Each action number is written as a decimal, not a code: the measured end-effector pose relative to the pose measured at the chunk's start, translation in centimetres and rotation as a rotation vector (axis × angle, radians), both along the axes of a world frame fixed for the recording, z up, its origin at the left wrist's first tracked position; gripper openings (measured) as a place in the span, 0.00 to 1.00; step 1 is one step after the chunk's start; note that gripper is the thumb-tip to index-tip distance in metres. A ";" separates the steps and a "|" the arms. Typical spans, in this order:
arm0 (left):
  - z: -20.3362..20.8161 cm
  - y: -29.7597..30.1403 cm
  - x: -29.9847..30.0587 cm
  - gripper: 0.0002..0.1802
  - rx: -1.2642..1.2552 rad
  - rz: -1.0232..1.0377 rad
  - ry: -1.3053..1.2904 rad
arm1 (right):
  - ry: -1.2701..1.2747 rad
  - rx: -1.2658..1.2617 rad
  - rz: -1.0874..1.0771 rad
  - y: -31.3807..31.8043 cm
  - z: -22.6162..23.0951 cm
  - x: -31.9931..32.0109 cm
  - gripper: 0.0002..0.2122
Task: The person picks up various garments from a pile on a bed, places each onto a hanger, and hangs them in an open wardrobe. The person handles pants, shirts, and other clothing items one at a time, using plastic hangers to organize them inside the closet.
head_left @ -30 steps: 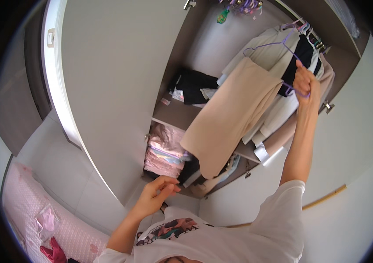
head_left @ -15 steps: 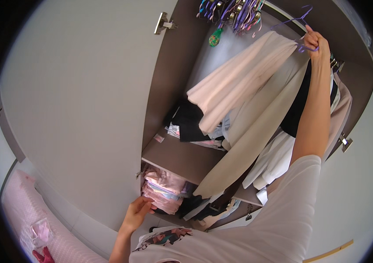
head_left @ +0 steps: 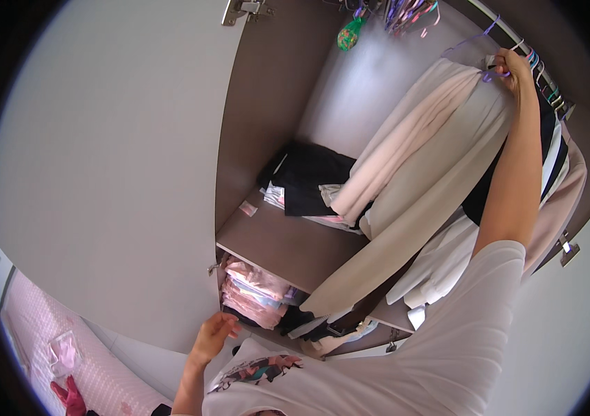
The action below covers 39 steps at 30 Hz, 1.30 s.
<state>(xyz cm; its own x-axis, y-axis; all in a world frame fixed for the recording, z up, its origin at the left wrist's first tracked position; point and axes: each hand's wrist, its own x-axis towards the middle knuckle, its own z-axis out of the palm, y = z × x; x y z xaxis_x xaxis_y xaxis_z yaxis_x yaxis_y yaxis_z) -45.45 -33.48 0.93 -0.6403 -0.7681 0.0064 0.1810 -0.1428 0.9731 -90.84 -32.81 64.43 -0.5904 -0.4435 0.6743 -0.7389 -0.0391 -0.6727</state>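
Along the wardrobe's (head_left: 267,104) upper right edge, the right hand (head_left: 513,73) is gripping a purple hanger (head_left: 487,77), apparently letting its pink garment (head_left: 406,139) drape freely. Near the lower left corner, the left hand (head_left: 215,336) is hovering empty, half-curled.

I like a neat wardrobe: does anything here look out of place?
Slightly: a small pinkish item lies loose on the brown shelf, apart from the black clothing. The right hand holds a purple hanger; nothing looks spilled.
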 end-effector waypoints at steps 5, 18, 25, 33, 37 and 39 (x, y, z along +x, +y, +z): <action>0.3 -0.3 -0.4 0.11 -0.013 -0.022 -0.056 | 1.066 -0.022 -0.935 -0.4 -2.1 6.7 0.17; -0.9 0.4 0.4 0.11 0.001 0.042 -0.028 | -0.146 -0.001 0.132 -11.4 -2.1 9.4 0.06; -1.6 0.6 0.7 0.11 0.031 0.041 -0.028 | -0.155 -0.561 0.034 -14.4 -1.9 5.6 0.07; -2.1 -0.3 1.6 0.13 -0.031 0.096 -0.122 | 0.380 -0.766 -0.206 -12.2 -6.3 7.3 0.09; -2.1 1.1 3.5 0.13 -0.111 0.180 -0.346 | 1.108 -0.327 -0.425 -12.4 -20.2 6.0 0.11; -1.1 2.4 3.7 0.12 -0.143 0.244 -0.347 | 1.357 0.090 -0.939 -6.7 -25.6 10.3 0.13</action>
